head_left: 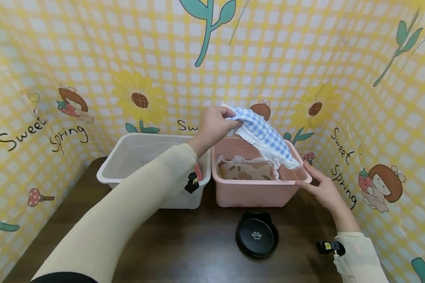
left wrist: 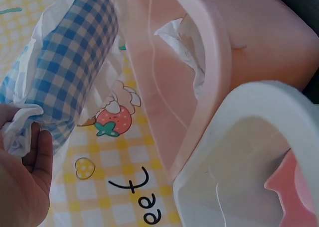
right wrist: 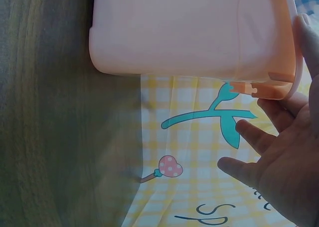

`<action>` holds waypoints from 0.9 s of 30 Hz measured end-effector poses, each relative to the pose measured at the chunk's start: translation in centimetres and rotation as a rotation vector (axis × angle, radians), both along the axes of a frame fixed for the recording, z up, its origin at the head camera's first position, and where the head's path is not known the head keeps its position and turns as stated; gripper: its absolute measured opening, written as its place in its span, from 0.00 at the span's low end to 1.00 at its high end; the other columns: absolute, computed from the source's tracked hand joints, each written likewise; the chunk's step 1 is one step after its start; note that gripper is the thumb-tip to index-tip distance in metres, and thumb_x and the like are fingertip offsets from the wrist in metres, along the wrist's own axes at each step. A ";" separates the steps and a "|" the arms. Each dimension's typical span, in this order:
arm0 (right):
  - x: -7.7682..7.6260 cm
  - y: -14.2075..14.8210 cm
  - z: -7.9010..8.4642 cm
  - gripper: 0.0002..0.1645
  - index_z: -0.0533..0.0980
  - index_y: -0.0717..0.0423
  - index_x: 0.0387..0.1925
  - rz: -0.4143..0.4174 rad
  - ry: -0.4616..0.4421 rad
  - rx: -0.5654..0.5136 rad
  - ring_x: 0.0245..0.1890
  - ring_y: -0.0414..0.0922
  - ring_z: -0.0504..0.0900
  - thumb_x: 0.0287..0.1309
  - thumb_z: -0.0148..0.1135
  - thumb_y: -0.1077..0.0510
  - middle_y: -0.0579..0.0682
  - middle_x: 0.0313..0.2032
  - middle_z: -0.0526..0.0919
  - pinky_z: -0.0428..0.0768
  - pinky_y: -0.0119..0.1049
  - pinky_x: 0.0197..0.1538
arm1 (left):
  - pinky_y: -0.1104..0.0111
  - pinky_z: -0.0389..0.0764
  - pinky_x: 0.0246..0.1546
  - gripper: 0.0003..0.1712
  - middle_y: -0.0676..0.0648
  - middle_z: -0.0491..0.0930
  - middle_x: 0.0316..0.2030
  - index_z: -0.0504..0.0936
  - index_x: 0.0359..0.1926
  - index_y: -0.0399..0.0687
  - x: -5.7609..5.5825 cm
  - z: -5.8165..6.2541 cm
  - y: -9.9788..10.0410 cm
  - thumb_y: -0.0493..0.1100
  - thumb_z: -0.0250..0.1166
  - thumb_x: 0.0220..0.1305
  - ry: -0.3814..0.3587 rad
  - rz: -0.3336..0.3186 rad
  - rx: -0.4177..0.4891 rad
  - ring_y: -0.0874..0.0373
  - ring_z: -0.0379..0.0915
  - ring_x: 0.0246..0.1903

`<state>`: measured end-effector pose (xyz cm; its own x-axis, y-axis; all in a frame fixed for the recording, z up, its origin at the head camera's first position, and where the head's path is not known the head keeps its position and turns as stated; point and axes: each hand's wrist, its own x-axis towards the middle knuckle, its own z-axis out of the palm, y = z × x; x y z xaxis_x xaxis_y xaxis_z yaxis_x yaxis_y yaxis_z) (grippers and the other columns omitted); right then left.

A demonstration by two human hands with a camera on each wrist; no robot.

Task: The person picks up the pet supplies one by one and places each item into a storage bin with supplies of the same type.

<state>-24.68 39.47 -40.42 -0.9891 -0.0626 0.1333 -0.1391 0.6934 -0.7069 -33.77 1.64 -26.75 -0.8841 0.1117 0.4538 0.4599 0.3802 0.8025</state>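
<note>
Nearest, two cream sleeves reach in from the lower edge, the left [head_left: 138, 204] crossing the picture at a slant and the right [head_left: 359, 257] at the far right side, each with a small black device [head_left: 331, 247] at the wrist. Between them lies a dark wooden table [head_left: 184, 243], and on it a black pet bowl [head_left: 255, 224] with a white paw print inside, standing just in front of a pink plastic bin [head_left: 255, 194]. The right hand [head_left: 320, 186] grips the bin's rim at the near right corner, thumb on one side and fingers on the other; the right wrist view shows its outer fingers spread away from the wall. To the left stands a white plastic bin [head_left: 184, 202], close beside the pink one, with a pink object [left wrist: 296, 187] partly in view inside it. Within the pink bin rests beige cloth [head_left: 246, 171] printed with brown leaf shapes, edged in white. Above that bin, the left hand [head_left: 216, 124] pinches one end of a blue-and-white gingham cloth bundle [head_left: 263, 131] with crinkled white edging; the bundle slopes down to the right, its low end near the right rim, and whether it touches there I cannot tell. Farthest back hangs a yellow checked backdrop [head_left: 163, 47] with sunflowers and "Sweet Spring" lettering.
</note>
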 end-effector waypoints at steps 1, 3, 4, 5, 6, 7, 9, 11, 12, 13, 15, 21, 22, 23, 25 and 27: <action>0.0 0.0 0.0 0.53 0.53 0.48 0.80 0.000 0.001 -0.002 0.78 0.69 0.49 0.63 0.70 0.40 0.60 0.79 0.51 0.50 0.74 0.71 | 0.70 0.79 0.33 0.08 0.52 0.87 0.31 0.89 0.30 0.46 -0.1 -0.1 0.2 0.42 0.80 0.52 -0.002 -0.001 -0.012 0.60 0.78 0.36; 0.1 0.0 0.0 0.53 0.53 0.48 0.80 -0.001 0.000 -0.005 0.78 0.69 0.49 0.63 0.70 0.40 0.60 0.79 0.51 0.50 0.74 0.71 | 0.71 0.78 0.32 0.08 0.52 0.87 0.30 0.88 0.30 0.45 -0.2 -0.2 0.7 0.42 0.79 0.53 0.004 -0.006 -0.039 0.60 0.77 0.34; 0.1 0.0 0.1 0.53 0.54 0.48 0.80 -0.001 0.002 -0.007 0.78 0.69 0.49 0.63 0.70 0.41 0.60 0.79 0.51 0.49 0.74 0.71 | 0.71 0.77 0.31 0.08 0.51 0.87 0.29 0.88 0.30 0.45 -0.2 -0.3 1.0 0.42 0.79 0.53 0.008 -0.010 -0.054 0.59 0.76 0.33; 0.1 0.0 0.1 0.53 0.53 0.47 0.80 0.002 0.002 -0.008 0.78 0.69 0.49 0.63 0.70 0.41 0.60 0.79 0.51 0.49 0.74 0.71 | 0.71 0.77 0.30 0.08 0.51 0.86 0.29 0.88 0.30 0.45 -0.3 -0.4 1.2 0.42 0.79 0.53 0.013 -0.013 -0.073 0.59 0.75 0.32; 0.1 0.0 0.1 0.52 0.54 0.48 0.80 0.001 0.007 -0.009 0.78 0.68 0.49 0.63 0.70 0.41 0.59 0.79 0.51 0.49 0.73 0.72 | 0.71 0.76 0.30 0.08 0.52 0.86 0.29 0.88 0.30 0.45 -0.4 -0.4 1.5 0.42 0.79 0.53 0.009 -0.013 -0.095 0.59 0.74 0.31; 0.1 0.0 0.1 0.52 0.54 0.48 0.80 0.002 0.007 -0.010 0.78 0.68 0.49 0.63 0.70 0.41 0.59 0.79 0.52 0.49 0.73 0.72 | 0.71 0.76 0.29 0.08 0.52 0.86 0.28 0.87 0.30 0.46 -0.4 -0.5 1.7 0.42 0.78 0.53 0.009 -0.014 -0.115 0.59 0.74 0.31; 0.0 0.1 0.0 0.52 0.54 0.48 0.80 0.005 0.007 -0.017 0.78 0.67 0.49 0.64 0.70 0.42 0.58 0.79 0.52 0.48 0.73 0.72 | 0.72 0.76 0.29 0.07 0.52 0.85 0.28 0.87 0.30 0.46 -0.5 -0.6 2.2 0.42 0.78 0.54 -0.006 -0.016 -0.151 0.59 0.74 0.31; 0.0 0.1 -0.1 0.52 0.54 0.48 0.80 0.006 0.006 -0.019 0.78 0.67 0.49 0.64 0.70 0.42 0.58 0.79 0.52 0.48 0.72 0.72 | 0.73 0.76 0.29 0.08 0.53 0.85 0.29 0.86 0.30 0.48 -0.5 -0.7 2.6 0.43 0.77 0.55 -0.027 -0.012 -0.185 0.60 0.74 0.31; 0.0 0.1 -0.1 0.52 0.54 0.47 0.80 0.003 0.004 -0.020 0.78 0.67 0.49 0.64 0.70 0.42 0.57 0.79 0.52 0.48 0.72 0.73 | 0.72 0.76 0.29 0.08 0.53 0.84 0.29 0.86 0.30 0.47 -0.5 -0.8 2.8 0.42 0.77 0.55 -0.037 -0.015 -0.187 0.60 0.74 0.31; 0.0 0.0 -0.1 0.52 0.54 0.47 0.80 0.002 0.001 -0.021 0.78 0.67 0.49 0.64 0.70 0.41 0.58 0.79 0.52 0.48 0.72 0.73 | 0.72 0.76 0.29 0.07 0.52 0.84 0.29 0.86 0.30 0.47 -0.5 -0.9 3.0 0.42 0.77 0.55 -0.048 -0.020 -0.187 0.59 0.74 0.31; 0.0 0.0 -0.1 0.52 0.53 0.47 0.80 0.001 -0.009 -0.022 0.78 0.67 0.48 0.64 0.70 0.41 0.58 0.80 0.51 0.48 0.72 0.73 | 0.71 0.77 0.30 0.07 0.53 0.84 0.29 0.86 0.31 0.48 -0.3 -1.1 3.5 0.43 0.77 0.56 -0.075 -0.024 -0.185 0.59 0.75 0.32; 0.0 0.0 -0.1 0.53 0.53 0.49 0.80 -0.002 -0.019 -0.029 0.79 0.67 0.47 0.63 0.70 0.40 0.58 0.80 0.51 0.46 0.73 0.73 | 0.71 0.75 0.32 0.07 0.54 0.83 0.29 0.86 0.30 0.49 0.1 -2.2 4.6 0.44 0.75 0.58 -0.081 -0.033 -0.254 0.59 0.73 0.34; 0.0 0.0 -0.1 0.53 0.53 0.49 0.80 -0.002 -0.015 -0.032 0.78 0.67 0.48 0.63 0.70 0.41 0.58 0.79 0.51 0.46 0.73 0.73 | 0.72 0.76 0.32 0.06 0.53 0.83 0.29 0.86 0.30 0.48 0.2 -2.3 4.7 0.43 0.75 0.59 -0.080 -0.042 -0.268 0.59 0.73 0.34; 0.0 0.0 -0.1 0.53 0.53 0.49 0.80 -0.002 -0.012 -0.034 0.78 0.67 0.48 0.63 0.70 0.41 0.58 0.79 0.51 0.46 0.73 0.72 | 0.72 0.76 0.33 0.06 0.54 0.83 0.30 0.86 0.31 0.48 0.2 -2.4 4.8 0.43 0.75 0.59 -0.083 -0.050 -0.288 0.59 0.73 0.34; -0.1 0.0 0.0 0.53 0.54 0.49 0.80 0.002 -0.008 -0.040 0.78 0.67 0.48 0.63 0.70 0.41 0.58 0.79 0.51 0.46 0.74 0.72 | 0.72 0.77 0.36 0.06 0.53 0.83 0.32 0.86 0.31 0.47 0.3 -2.6 4.9 0.43 0.75 0.58 -0.091 -0.061 -0.320 0.60 0.74 0.36; 0.0 0.1 0.0 0.52 0.54 0.49 0.80 0.001 -0.003 -0.036 0.78 0.68 0.48 0.63 0.70 0.42 0.59 0.79 0.52 0.47 0.74 0.72 | 0.70 0.79 0.39 0.07 0.53 0.84 0.34 0.86 0.33 0.47 0.5 -2.7 4.9 0.42 0.76 0.58 -0.097 -0.071 -0.337 0.59 0.75 0.39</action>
<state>-24.71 39.55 -40.47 -0.9894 -0.0586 0.1330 -0.1379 0.6671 -0.7321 -33.30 6.54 -29.42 -0.9058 0.3041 0.2951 0.4228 0.6008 0.6784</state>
